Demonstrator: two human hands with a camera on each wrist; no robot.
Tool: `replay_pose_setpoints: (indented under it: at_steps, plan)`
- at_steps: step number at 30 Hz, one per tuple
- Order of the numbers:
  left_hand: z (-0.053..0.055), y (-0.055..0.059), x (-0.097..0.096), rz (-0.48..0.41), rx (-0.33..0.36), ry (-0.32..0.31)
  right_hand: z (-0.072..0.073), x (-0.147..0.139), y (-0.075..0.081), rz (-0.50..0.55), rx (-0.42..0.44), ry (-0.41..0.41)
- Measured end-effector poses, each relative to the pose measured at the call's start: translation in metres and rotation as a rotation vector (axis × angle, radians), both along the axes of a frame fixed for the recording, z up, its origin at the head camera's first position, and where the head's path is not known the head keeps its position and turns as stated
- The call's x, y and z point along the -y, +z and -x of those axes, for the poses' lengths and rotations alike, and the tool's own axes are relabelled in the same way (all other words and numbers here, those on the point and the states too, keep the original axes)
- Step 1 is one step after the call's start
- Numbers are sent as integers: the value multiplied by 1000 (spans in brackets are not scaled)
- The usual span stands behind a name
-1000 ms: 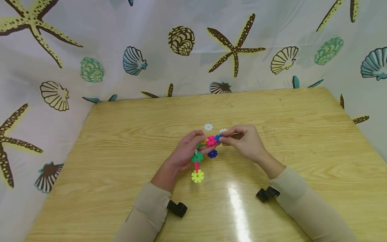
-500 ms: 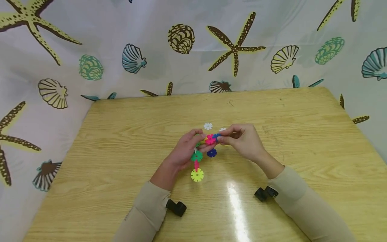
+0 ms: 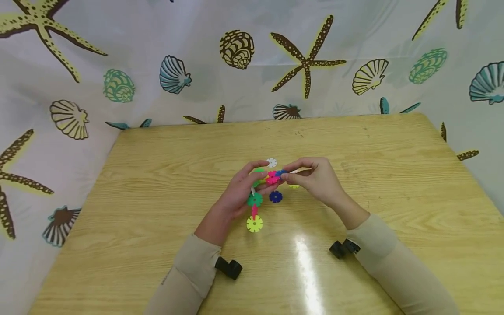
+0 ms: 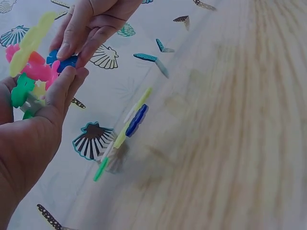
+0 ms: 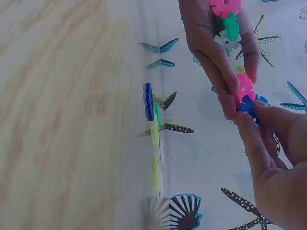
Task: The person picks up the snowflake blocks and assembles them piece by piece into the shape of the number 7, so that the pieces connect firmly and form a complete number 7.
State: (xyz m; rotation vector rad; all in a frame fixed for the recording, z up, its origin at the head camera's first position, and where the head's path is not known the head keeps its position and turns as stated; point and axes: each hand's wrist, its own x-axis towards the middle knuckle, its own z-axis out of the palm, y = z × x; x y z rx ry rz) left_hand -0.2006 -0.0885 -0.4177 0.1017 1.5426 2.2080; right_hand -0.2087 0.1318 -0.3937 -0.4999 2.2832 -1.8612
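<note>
My left hand (image 3: 236, 194) holds a chain of slotted plastic snowflake discs, gripping it near a pink disc (image 3: 272, 177). From this hand a teal-green disc (image 3: 255, 199), a pink one seen on edge (image 3: 254, 211) and a yellow disc (image 3: 254, 223) extend toward me. My right hand (image 3: 323, 181) pinches a blue disc (image 5: 247, 106) between thumb and fingers. In the right wrist view, the blue disc meets the pink disc's edge; how deep the slots engage cannot be told. My left fingers hide part of the chain.
Loose discs lie on the wooden table (image 3: 177, 175) beyond and below my hands: a dark blue one (image 3: 276, 197), a white one (image 3: 271, 162) and a yellow one (image 3: 294, 186). A shell-patterned cloth (image 3: 204, 78) rises behind the table.
Both hands have shifted slightly away from me with the chain. The left index finger has lifted a little. The blue disc stays against the pink one, and more of the loose yellow disc shows.
</note>
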Motion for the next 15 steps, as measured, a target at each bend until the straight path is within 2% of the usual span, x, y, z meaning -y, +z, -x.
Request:
replay_pose_setpoints:
  at_steps: [4, 7, 15]
  plan:
    - [2, 1, 1, -9, -19, -12, 2, -4, 3, -22, -22, 34]
    - [2, 3, 1, 6, -27, -10, 4, -9, 6, -37, 0, 50]
    - [2, 0, 0, 58, -31, 1, 21, -21, 6, 37, 229, 55]
